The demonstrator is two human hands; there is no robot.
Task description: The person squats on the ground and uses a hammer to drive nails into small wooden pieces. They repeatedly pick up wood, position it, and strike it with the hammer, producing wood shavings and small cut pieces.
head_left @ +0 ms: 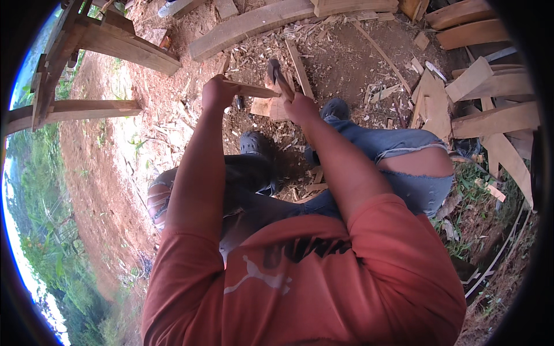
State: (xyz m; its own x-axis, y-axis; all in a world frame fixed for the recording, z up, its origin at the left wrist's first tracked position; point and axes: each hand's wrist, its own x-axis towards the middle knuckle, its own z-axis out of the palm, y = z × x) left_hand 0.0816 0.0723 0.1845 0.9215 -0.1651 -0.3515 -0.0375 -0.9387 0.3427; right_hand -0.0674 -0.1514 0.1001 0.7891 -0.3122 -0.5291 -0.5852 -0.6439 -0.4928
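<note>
Wore a red T-shirt closest to the lens, with ripped jeans and dark clogs beyond it, knees set wide apart. Clamped the left hand on the left end of a narrow wooden slat, pointing it rightward toward the other fist. Closed the right hand around the wooden handle of a dark-headed tool, probably a hatchet. Had tool and slat crossing in view at the slat's right end, just beside a wooden block on the ground. Saw wood chips scattered about, a long curved beam lying ahead, curved boards to the right, a timber frame and green foliage to the left.
</note>
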